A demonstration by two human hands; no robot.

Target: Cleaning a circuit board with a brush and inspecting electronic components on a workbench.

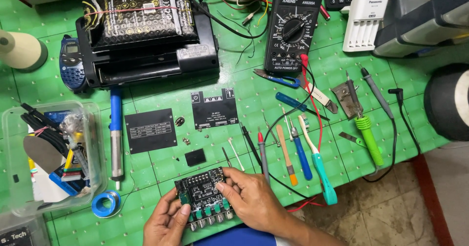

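looking down from the head camera, you have the small black circuit board [205, 198] gripped between both hands at the near edge of the green counter [273, 114], lifted and tilted toward you so its row of knob shafts faces your body. your left hand [166, 221] cradles the board's left corner, its fingers curled under and pinching the edge; your right hand [251, 199] comes over the top right, fingers pressed down on the components, steadying it.

2 flat black panels [183, 121] lie just beyond the board. tools sit in a row to your right for easy reach: a brush [288, 158], a blue screwdriver [300, 153], a teal toothbrush [320, 165] and a green soldering iron [366, 133]. the multimeter [294, 26] stands further back, its red and black leads trailing toward you.
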